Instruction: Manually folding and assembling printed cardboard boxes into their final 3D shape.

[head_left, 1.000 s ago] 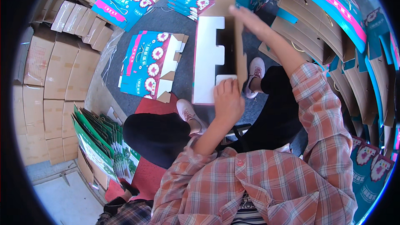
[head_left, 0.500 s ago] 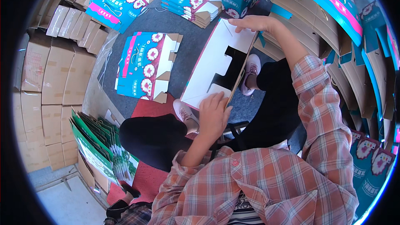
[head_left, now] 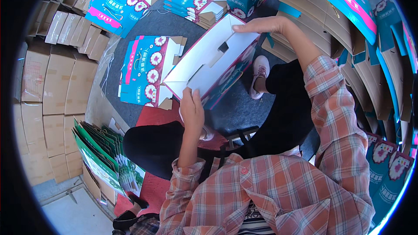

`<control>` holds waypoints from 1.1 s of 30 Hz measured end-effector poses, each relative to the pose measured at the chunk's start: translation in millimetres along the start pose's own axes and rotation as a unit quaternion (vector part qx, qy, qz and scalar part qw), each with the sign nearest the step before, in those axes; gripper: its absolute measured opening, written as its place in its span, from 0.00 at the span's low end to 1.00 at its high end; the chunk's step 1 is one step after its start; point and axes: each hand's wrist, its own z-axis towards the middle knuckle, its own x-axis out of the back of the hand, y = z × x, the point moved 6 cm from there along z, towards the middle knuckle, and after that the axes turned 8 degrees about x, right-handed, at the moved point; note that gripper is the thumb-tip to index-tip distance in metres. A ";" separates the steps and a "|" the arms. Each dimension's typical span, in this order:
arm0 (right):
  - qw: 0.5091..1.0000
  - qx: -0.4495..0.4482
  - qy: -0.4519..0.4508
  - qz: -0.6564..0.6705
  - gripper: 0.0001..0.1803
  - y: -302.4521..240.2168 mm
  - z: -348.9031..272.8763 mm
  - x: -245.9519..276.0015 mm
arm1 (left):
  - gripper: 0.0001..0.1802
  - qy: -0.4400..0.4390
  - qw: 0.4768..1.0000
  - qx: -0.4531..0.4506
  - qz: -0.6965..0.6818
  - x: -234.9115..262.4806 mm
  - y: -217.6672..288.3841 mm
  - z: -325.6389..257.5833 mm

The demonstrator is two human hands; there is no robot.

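Between my hands is a teal and pink cardboard carton, tilted, with white inner faces showing. Its white flaps meet along the middle, leaving a small dark gap near the centre. The printed side faces down toward my shoes. My right hand grips the far right end, thumb over the white rim and the other fingers hidden behind it. At the near left end, my left hand closes on the carton's edge, with some fingers out of sight.
Flat teal carton blanks lie on the dark floor to the left. A formed teal carton with a cloth on top stands ahead. Folded cartons are stacked at right, brown boxes at left. Green bags stand by a red mat.
The carton has tipped, so its printed side now shows and its white flaps lie closer together. My left hand has shifted left and up along with its near end.
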 end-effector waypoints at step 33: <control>0.929 0.047 -0.063 -0.361 0.40 7.8 34.8 -62.1 | 0.28 0.023 0.949 -0.239 0.206 -39.7 21.6 9.0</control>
